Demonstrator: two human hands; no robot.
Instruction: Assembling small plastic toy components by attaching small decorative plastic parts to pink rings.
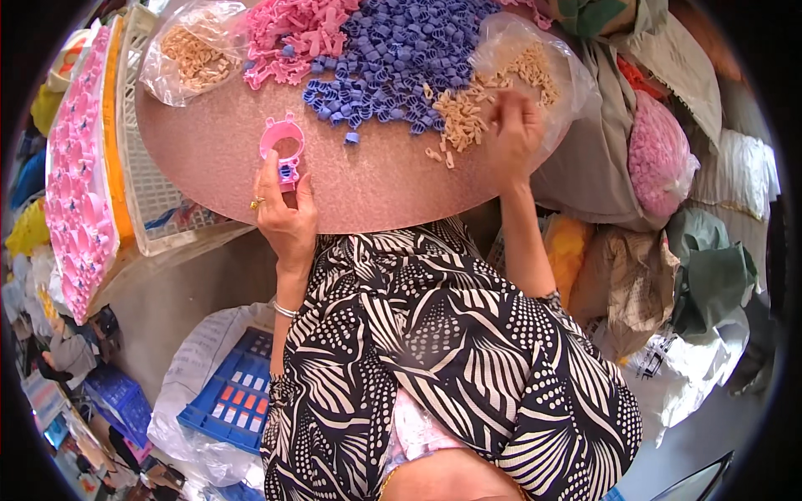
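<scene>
My left hand [286,221] is closed on a pink plastic part near the front edge of the round table. That pink part [282,132] has a round open ring with two small ears, and a small blue piece [287,174] sits in its lower section by my fingertips. My right hand [516,138] hovers at the right side, next to a pile of small beige plastic pieces [462,118]. Its fingers are drawn together in a pinch, and whatever they hold is too small to make out. A large heap of blue plastic pieces [393,63] lies between and beyond both hands.
Pink parts [292,42] lie heaped at the back of the speckled table [376,188]. Clear bags of beige pieces stand at the far left [196,58] and right. A white crate [159,167] with pink parts beside it borders the left; sacks and a pink-filled bag [656,159] border the right.
</scene>
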